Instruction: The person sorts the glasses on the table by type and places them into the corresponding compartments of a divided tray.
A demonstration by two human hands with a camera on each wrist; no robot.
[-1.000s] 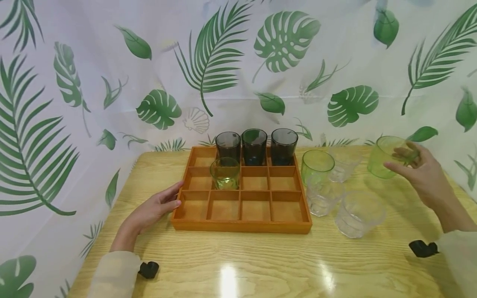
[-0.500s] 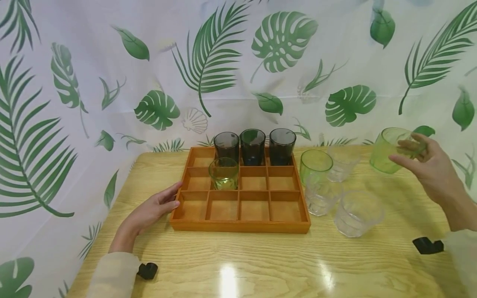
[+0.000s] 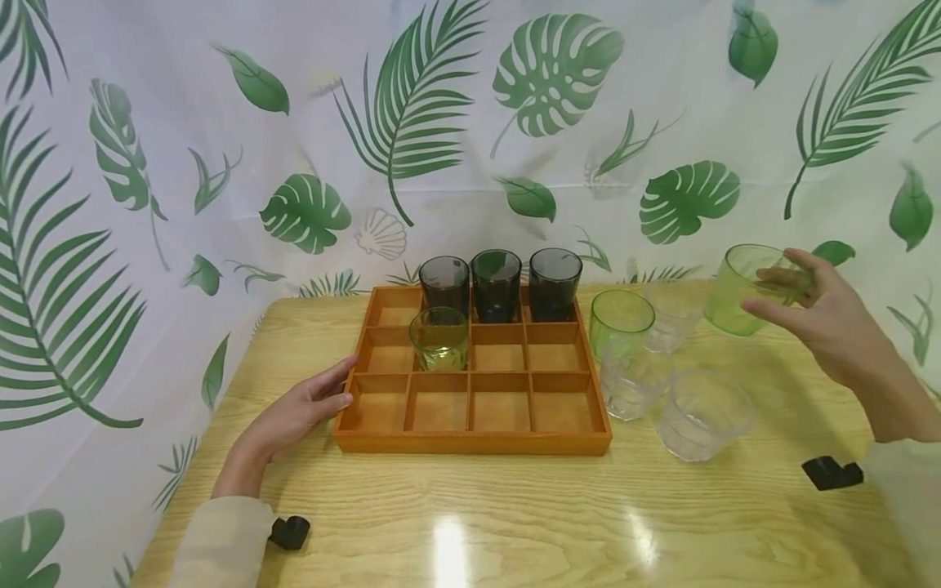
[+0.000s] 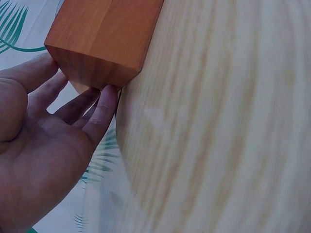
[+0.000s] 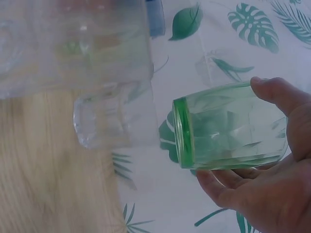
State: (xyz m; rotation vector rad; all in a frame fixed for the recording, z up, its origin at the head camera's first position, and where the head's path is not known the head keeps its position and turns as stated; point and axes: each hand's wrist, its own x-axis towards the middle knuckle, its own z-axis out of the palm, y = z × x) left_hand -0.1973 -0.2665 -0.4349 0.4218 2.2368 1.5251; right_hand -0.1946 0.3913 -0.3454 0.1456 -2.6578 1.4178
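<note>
My right hand grips a green glass in the air above the table's right side. In the right wrist view the thumb and fingers lie on opposite sides of this glass. My left hand touches the left side of a wooden compartment tray. Its fingertips meet the tray's corner in the left wrist view, with fingers fairly straight. Dark glasses occupy three back-row compartments, all but the leftmost. Another green glass stands in the middle row, second compartment from the left.
Right of the tray, close together, stand a green glass and three clear glasses, the nearest clear glass toward the front. Behind the wooden table hangs a leaf-print curtain, which also runs along the left.
My right hand has raised the green glass higher and then brought it slightly left. The left hand stays at the tray's side, and the other glasses stand where they were.
</note>
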